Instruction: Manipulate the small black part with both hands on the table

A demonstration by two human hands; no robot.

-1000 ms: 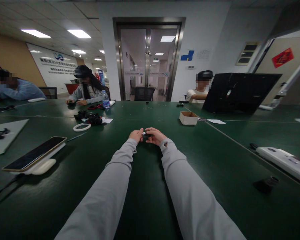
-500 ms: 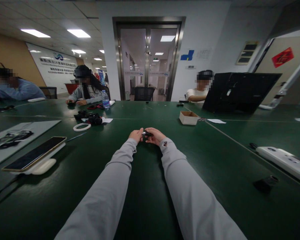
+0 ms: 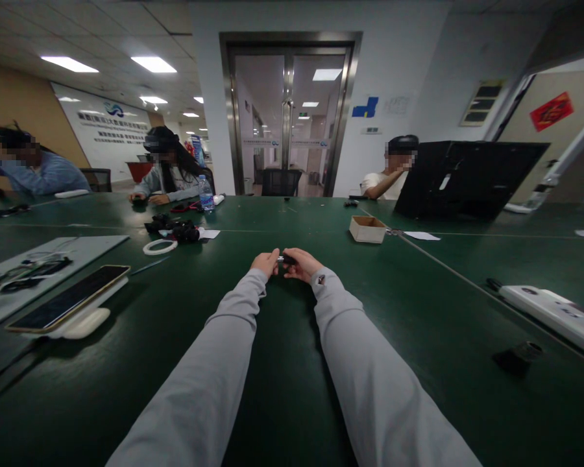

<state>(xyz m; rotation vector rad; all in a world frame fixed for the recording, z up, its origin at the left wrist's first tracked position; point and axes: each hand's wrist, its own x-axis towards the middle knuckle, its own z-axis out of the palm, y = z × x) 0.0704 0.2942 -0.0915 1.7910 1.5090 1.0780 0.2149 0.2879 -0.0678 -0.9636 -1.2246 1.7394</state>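
Observation:
Both my arms in grey sleeves stretch out over the dark green table (image 3: 418, 311). My left hand (image 3: 265, 263) and my right hand (image 3: 299, 263) meet at the middle of the table. Between their fingertips they pinch a small black and silver part (image 3: 285, 259). The part is too small to make out in detail. Both hands rest low on the tabletop.
A phone (image 3: 65, 299) lies on a white stand at the left, beside a grey mat (image 3: 87, 246) with cables. A white ring (image 3: 159, 246), black gear (image 3: 175, 229), a small cardboard box (image 3: 367, 229), a laptop (image 3: 462, 178) and a white device (image 3: 555, 311) stand around. Three other people sit at the far side.
My hands stay together on the small part. The grey mat at the left has slid rightward, and the person at far left has raised an arm.

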